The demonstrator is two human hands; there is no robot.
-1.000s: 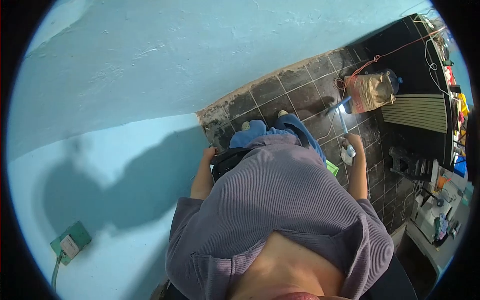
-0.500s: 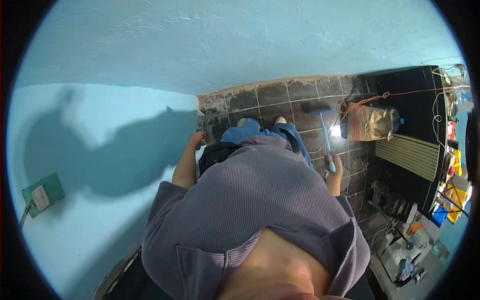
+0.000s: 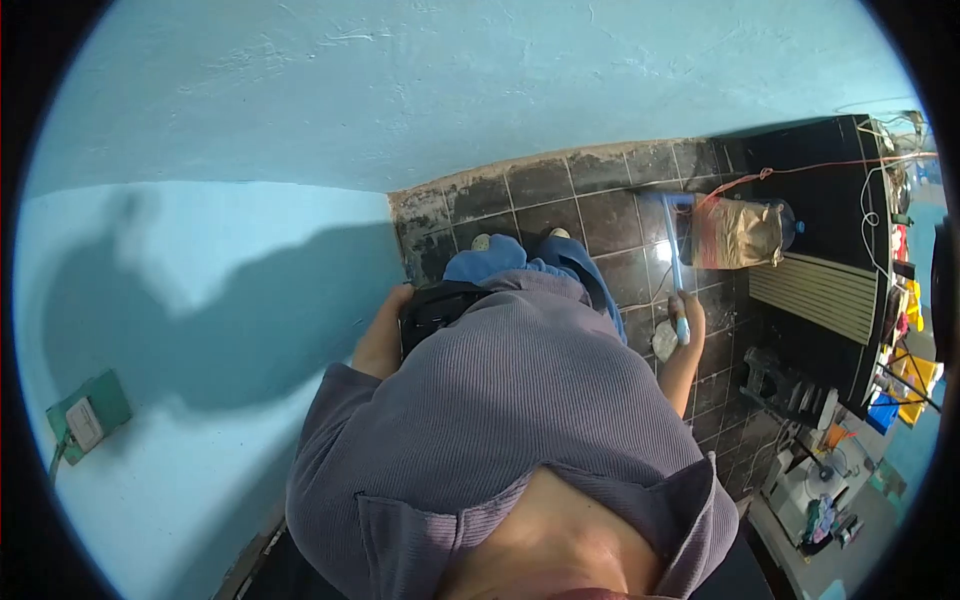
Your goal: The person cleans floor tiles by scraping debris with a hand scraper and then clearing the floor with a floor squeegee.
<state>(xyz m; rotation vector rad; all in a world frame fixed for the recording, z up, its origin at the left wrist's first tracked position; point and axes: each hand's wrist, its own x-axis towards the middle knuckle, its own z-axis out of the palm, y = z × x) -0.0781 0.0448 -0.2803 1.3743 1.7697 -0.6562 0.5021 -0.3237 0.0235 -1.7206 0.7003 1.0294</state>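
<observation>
My right hand is wrapped round the handle of a light blue long-handled tool. The tool's wide head lies near the dark tiled floor, beside a bottle in brown paper. On the other side, my left hand hangs by a black bag at my hip, near the blue wall; its fingers are mostly hidden. A pale, roundish item shows just left of my right hand.
The paper-wrapped bottle lies by a black cabinet with a slatted panel. An orange cord runs above it. A socket is on the left wall. A sewing machine stands at lower right.
My right hand and the tool have moved right, and the tool's head has shifted up and right towards the wrapped bottle. My left hand has drawn slightly lower, closer to the bag.
</observation>
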